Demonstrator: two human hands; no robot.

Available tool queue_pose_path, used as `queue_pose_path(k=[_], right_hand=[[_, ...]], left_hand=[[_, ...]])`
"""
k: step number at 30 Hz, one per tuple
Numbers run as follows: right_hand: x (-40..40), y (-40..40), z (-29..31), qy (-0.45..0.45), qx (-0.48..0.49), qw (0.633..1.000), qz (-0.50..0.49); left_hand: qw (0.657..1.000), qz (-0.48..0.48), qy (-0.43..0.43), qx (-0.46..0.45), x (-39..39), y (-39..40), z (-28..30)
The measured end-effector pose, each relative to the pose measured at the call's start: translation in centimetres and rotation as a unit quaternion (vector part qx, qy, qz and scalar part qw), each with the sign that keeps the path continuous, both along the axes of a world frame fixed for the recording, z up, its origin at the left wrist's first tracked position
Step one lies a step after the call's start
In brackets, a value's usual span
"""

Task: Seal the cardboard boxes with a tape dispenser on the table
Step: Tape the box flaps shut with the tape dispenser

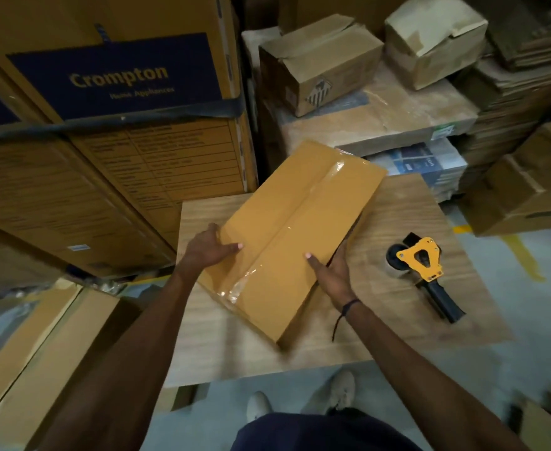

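Nearest the camera, dark trousers and two pale shoes (343, 388) stand on the grey floor just short of the wooden table (397, 209), which serves as the landmark for everything else. Both bare forearms reach over the table's near edge to a plain cardboard box (287, 209) lying slantwise on its middle, one far corner jutting past the table's back edge. A strip of clear tape (303, 206) runs the length of the box's top seam and folds over its near end. Left hand (207, 249) grips the box's left side, thumb laid flat on the top and fingers wrapped down the wall. Right hand (334, 271) holds the right side the same way, thumb on top, fingers hidden below; a dark cord circles that wrist. On the table's right part, well apart from the box, a yellow and black tape dispenser (425, 271) lies on its side, handle pointing toward the near edge. Beyond the table's left rises a tall printed carton (114, 76); behind its back edge sit dusty, torn boxes (319, 60) on stacked flat cardboard.
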State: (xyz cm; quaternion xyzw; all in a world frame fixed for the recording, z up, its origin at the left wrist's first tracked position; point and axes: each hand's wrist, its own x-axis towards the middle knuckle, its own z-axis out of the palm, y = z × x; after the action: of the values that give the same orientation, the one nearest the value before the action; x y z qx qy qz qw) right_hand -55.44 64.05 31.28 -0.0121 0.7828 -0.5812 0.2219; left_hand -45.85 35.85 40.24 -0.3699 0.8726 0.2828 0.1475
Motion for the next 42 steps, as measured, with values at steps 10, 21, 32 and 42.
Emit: queue_pose_path(k=[10, 21, 32, 42], right_hand=[[-14.8, 5.5, 3.2, 0.118, 0.153, 0.978, 0.077], [-15.9, 9.1, 4.1, 0.110, 0.089, 0.988, 0.053], [-15.7, 26.3, -2.4, 0.016, 0.237, 0.968, -0.075], [-14.2, 27.0, -9.6, -0.059, 0.334, 0.936, 0.095]], left_hand=[[0.995, 0.014, 0.023, 0.098, -3.5, 12.1, -0.7], [0.995, -0.048, -0.062, -0.060, -7.6, 13.9, -0.1], [0.972, -0.131, 0.193, -0.039, -14.3, 23.7, 0.5], [0.956, -0.132, 0.261, 0.035, -14.4, 26.3, -3.3]])
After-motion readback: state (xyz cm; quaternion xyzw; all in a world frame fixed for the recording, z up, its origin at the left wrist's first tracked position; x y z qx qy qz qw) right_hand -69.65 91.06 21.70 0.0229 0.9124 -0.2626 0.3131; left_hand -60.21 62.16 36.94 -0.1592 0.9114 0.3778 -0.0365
